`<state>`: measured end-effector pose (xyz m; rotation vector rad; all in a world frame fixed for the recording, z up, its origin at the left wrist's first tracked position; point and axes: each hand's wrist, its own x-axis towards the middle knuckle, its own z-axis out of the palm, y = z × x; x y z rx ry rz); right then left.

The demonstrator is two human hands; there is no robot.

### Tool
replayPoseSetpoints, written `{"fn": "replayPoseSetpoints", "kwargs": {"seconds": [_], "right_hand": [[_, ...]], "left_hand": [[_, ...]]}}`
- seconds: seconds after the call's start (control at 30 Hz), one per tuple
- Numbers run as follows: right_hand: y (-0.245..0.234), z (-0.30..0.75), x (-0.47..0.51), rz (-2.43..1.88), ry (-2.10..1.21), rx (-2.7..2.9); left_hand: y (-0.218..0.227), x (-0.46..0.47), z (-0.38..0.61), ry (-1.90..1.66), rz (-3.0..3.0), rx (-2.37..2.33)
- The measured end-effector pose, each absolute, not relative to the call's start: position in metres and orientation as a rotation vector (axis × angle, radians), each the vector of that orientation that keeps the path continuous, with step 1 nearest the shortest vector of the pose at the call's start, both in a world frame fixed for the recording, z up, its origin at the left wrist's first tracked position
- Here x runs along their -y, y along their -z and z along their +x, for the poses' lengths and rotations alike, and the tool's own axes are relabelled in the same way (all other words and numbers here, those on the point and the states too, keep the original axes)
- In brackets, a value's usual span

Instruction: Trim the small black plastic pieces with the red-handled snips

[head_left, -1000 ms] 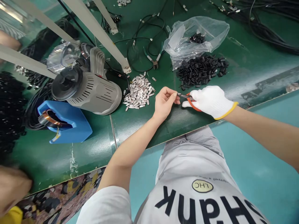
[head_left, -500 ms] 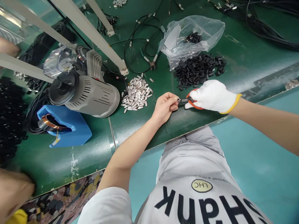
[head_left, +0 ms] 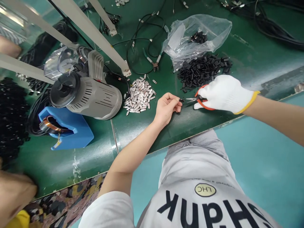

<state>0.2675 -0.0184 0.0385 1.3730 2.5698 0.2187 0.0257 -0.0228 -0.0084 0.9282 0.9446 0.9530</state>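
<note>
The bare left hand point(head_left: 167, 109) pinches a small black piece point(head_left: 181, 100) just beside the blades of orange-handled scissors point(head_left: 203, 106), gripped in the gloved right hand point(head_left: 224, 93). Silver metal pieces point(head_left: 139, 96) lie heaped left of the left hand, black clips point(head_left: 203, 71) just beyond the right.

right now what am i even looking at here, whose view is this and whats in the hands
This view comes from a camera worn on the person's head, looking down at their own hands over a green workbench. The bare left hand pinches a small dark piece in its fingertips. The right hand, in a white glove, holds orange-handled scissors, their blades close to that piece. On the bench lie a pile of silver parts, a pile of black parts, a plastic bag, pliers and a grey machine.
</note>
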Motion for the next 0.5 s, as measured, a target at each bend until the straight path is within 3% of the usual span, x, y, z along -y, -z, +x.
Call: {"fn": "replayPoseSetpoints", "kwargs": {"seconds": [0.13,0.5], "right_hand": [[-0.039,0.258,0.035,1.548,-0.278,-2.495],[-0.044,0.226,0.047,1.531,-0.285,-2.488]], "left_hand": [[0.01,0.018,0.021,-0.915,0.86,-0.928],[0.006,0.017,0.021,-0.965,0.729,-0.923]]}}
